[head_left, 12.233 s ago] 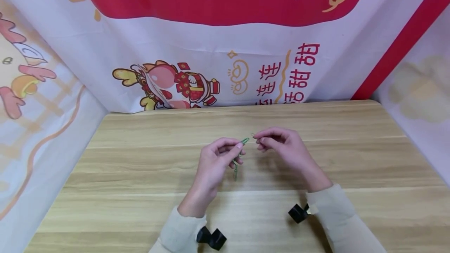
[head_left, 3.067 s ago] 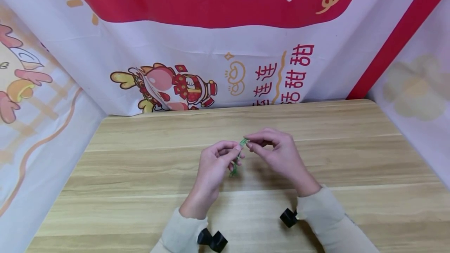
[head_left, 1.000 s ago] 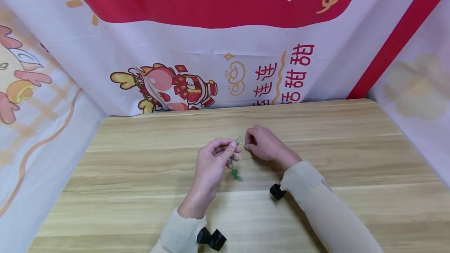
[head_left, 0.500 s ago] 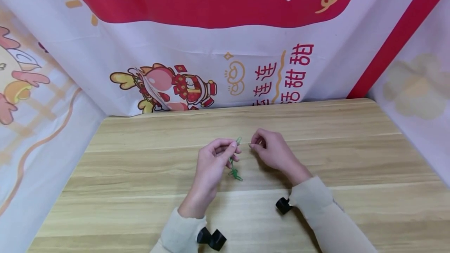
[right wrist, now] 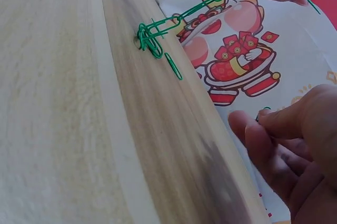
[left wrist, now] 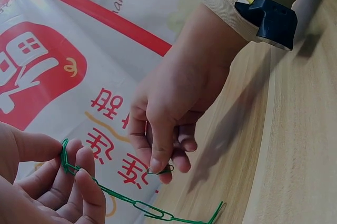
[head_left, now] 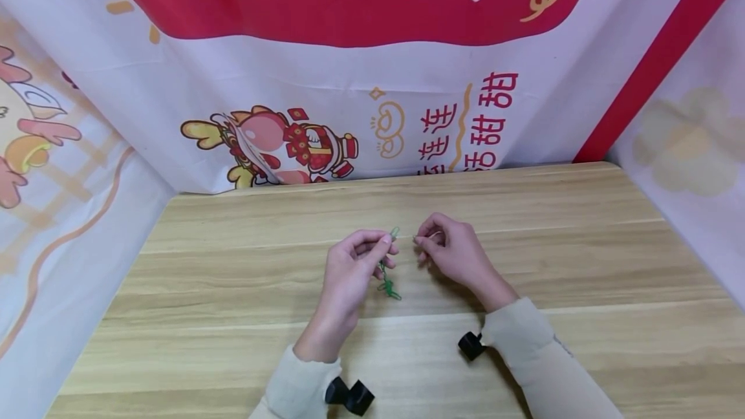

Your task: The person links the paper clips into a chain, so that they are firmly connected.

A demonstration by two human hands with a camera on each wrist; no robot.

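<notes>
My left hand pinches the top of a chain of linked green paper clips between thumb and forefinger. One clip sticks up past the fingertips; the rest hangs below the hand. In the right wrist view the chain slopes down to a bunched cluster of clips, with one clip just beside it. A short gap to the right, my right hand pinches a single paper clip, mostly covered by thumb and forefinger.
Both hands are over a wood-grain table. A white printed cloth with red shapes rises behind it, and more printed cloth stands at both sides. Black wrist cameras sit at the cuffs.
About three seconds ago both hands met at the chain's top. Since then my right hand has come away, dipped left, then drawn back right with a clip. The left hand has barely moved.
</notes>
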